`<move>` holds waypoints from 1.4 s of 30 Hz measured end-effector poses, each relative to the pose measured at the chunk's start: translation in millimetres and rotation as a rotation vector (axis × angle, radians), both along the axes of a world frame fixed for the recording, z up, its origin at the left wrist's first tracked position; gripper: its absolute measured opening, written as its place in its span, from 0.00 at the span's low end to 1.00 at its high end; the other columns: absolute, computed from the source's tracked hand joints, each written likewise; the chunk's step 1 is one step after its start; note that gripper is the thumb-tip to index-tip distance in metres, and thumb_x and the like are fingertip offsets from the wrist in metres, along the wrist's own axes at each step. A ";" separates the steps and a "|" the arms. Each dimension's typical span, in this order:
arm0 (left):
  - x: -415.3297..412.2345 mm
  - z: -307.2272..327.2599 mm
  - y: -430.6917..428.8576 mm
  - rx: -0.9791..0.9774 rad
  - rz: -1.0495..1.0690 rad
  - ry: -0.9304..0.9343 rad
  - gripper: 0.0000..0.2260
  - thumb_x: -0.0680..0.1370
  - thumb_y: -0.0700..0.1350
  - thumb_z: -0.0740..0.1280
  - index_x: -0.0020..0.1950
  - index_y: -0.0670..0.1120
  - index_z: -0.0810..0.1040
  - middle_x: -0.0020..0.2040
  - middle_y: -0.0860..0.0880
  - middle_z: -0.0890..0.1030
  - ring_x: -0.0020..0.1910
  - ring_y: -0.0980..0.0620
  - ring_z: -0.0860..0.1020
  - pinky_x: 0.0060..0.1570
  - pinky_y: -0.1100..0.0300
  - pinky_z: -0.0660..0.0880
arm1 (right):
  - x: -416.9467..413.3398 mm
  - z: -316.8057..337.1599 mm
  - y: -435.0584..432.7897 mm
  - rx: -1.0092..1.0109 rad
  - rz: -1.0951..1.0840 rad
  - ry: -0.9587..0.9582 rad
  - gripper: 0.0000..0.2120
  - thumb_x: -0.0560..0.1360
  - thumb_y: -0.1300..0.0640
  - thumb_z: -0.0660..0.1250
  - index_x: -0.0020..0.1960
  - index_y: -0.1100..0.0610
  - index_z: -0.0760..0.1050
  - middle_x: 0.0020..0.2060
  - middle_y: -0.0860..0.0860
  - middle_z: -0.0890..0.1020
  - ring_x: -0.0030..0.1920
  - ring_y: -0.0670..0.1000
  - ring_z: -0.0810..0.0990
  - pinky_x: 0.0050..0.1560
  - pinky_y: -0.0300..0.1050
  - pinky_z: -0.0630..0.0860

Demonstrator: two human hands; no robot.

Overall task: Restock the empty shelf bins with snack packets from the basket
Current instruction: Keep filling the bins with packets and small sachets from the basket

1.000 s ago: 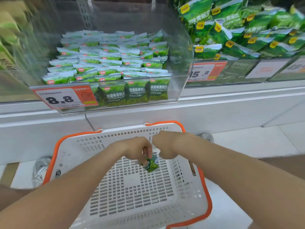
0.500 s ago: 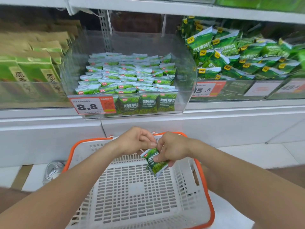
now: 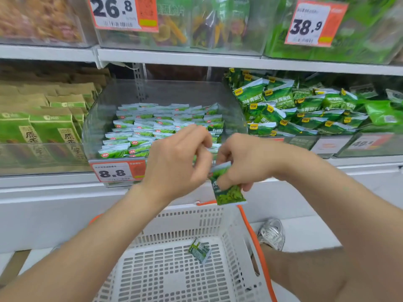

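The right hand [image 3: 246,162] is pinching a packet [image 3: 229,192] in its fingers at the nearly full bin's [image 3: 96,131] front edge. The left hand's [image 3: 176,162] fingers are curling beside it, grip unclear. One spare packet [image 3: 199,250] is lying in the basket [image 3: 185,216].

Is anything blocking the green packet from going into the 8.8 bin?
Only the left hand, which is up in front of the open bin. The right hand pinches the packet just beside it.
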State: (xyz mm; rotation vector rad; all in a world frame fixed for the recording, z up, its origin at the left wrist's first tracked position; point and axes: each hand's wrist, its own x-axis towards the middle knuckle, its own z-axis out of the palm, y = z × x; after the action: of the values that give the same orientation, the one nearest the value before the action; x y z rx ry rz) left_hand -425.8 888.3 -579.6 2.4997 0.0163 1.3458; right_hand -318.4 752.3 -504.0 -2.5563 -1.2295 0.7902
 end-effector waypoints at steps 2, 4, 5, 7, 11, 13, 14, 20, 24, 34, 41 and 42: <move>10.0 18.8 11.0 -0.080 0.094 0.019 0.06 0.76 0.40 0.62 0.47 0.47 0.78 0.40 0.54 0.74 0.35 0.48 0.73 0.32 0.49 0.71 | 7.3 23.8 0.5 0.193 -0.080 -0.029 0.13 0.70 0.55 0.77 0.53 0.56 0.81 0.45 0.54 0.86 0.30 0.50 0.85 0.32 0.41 0.78; 23.7 29.4 28.8 -0.135 0.152 0.157 0.07 0.77 0.41 0.63 0.49 0.50 0.79 0.44 0.54 0.76 0.41 0.48 0.76 0.40 0.50 0.74 | 22.1 31.4 6.9 0.360 -0.105 -0.228 0.15 0.71 0.54 0.75 0.58 0.51 0.81 0.50 0.50 0.82 0.39 0.50 0.85 0.42 0.44 0.80; 31.4 31.9 38.4 -0.148 0.175 0.266 0.08 0.77 0.41 0.63 0.50 0.51 0.80 0.47 0.53 0.78 0.45 0.48 0.78 0.45 0.50 0.75 | 31.4 30.2 11.8 0.405 -0.108 -0.375 0.16 0.72 0.54 0.72 0.60 0.49 0.81 0.51 0.49 0.81 0.45 0.51 0.83 0.47 0.45 0.79; 47.6 32.6 55.3 -0.148 0.179 0.500 0.12 0.79 0.40 0.62 0.56 0.50 0.83 0.55 0.49 0.82 0.53 0.46 0.80 0.53 0.52 0.76 | 48.0 22.1 24.4 0.423 -0.078 -0.598 0.17 0.70 0.59 0.68 0.58 0.50 0.80 0.48 0.54 0.82 0.49 0.58 0.79 0.47 0.49 0.78; 83.2 22.6 71.1 -0.078 0.129 0.744 0.18 0.80 0.34 0.60 0.64 0.45 0.84 0.61 0.42 0.84 0.61 0.41 0.81 0.59 0.48 0.78 | 63.1 9.1 52.0 0.285 0.028 -0.776 0.18 0.72 0.62 0.68 0.61 0.53 0.74 0.50 0.56 0.80 0.53 0.63 0.78 0.46 0.51 0.70; 101.2 17.0 76.5 -0.014 0.115 0.801 0.19 0.78 0.32 0.61 0.62 0.45 0.84 0.57 0.39 0.85 0.58 0.38 0.82 0.54 0.43 0.80 | 63.5 8.3 63.1 0.234 0.060 -0.810 0.17 0.73 0.64 0.68 0.61 0.55 0.72 0.49 0.58 0.77 0.52 0.65 0.78 0.44 0.51 0.70; 109.0 14.9 78.3 0.020 0.107 0.827 0.18 0.76 0.31 0.61 0.58 0.44 0.85 0.52 0.39 0.86 0.53 0.38 0.83 0.49 0.42 0.80 | 63.6 7.0 68.0 0.185 0.077 -0.835 0.17 0.73 0.65 0.68 0.60 0.56 0.72 0.49 0.58 0.76 0.52 0.65 0.79 0.43 0.51 0.69; 140.3 12.5 96.7 0.086 0.075 0.862 0.04 0.79 0.49 0.72 0.51 0.51 0.81 0.48 0.45 0.82 0.45 0.40 0.80 0.45 0.45 0.80 | 71.7 -4.2 90.2 -0.031 0.164 -0.922 0.17 0.78 0.64 0.67 0.65 0.58 0.72 0.60 0.58 0.76 0.59 0.63 0.80 0.49 0.51 0.65; 143.3 13.7 105.8 0.054 -0.022 0.895 0.08 0.76 0.56 0.75 0.50 0.55 0.81 0.48 0.51 0.84 0.48 0.45 0.81 0.50 0.47 0.80 | 75.9 -5.3 100.7 -0.070 0.150 -0.924 0.18 0.79 0.64 0.66 0.67 0.59 0.72 0.62 0.58 0.76 0.63 0.64 0.79 0.55 0.53 0.69; 130.0 17.6 117.4 -0.032 -0.029 0.903 0.04 0.75 0.44 0.74 0.40 0.50 0.86 0.32 0.57 0.78 0.34 0.55 0.74 0.39 0.67 0.68 | 84.4 -30.9 117.4 -0.194 0.256 -0.795 0.17 0.78 0.66 0.67 0.65 0.56 0.74 0.62 0.57 0.77 0.62 0.61 0.79 0.54 0.52 0.70; 131.3 2.3 118.1 -0.099 -0.039 0.822 0.04 0.77 0.46 0.75 0.43 0.52 0.89 0.36 0.59 0.83 0.36 0.62 0.73 0.63 0.50 0.75 | 79.3 -28.2 117.0 -0.065 0.188 -0.818 0.15 0.75 0.73 0.65 0.58 0.59 0.76 0.51 0.57 0.75 0.59 0.64 0.79 0.45 0.51 0.69; 132.0 1.9 118.1 -0.103 -0.041 0.813 0.04 0.77 0.46 0.75 0.44 0.52 0.89 0.36 0.59 0.83 0.36 0.61 0.73 0.62 0.50 0.75 | 78.3 -29.6 117.1 -0.054 0.179 -0.845 0.16 0.75 0.73 0.65 0.60 0.60 0.75 0.54 0.58 0.77 0.60 0.64 0.79 0.45 0.51 0.69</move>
State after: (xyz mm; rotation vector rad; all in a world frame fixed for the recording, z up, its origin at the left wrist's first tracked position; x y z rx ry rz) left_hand -293.8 1006.4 -577.7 2.7449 0.1992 0.2319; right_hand -240.1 869.4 -533.6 -2.9447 -1.6609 -0.3143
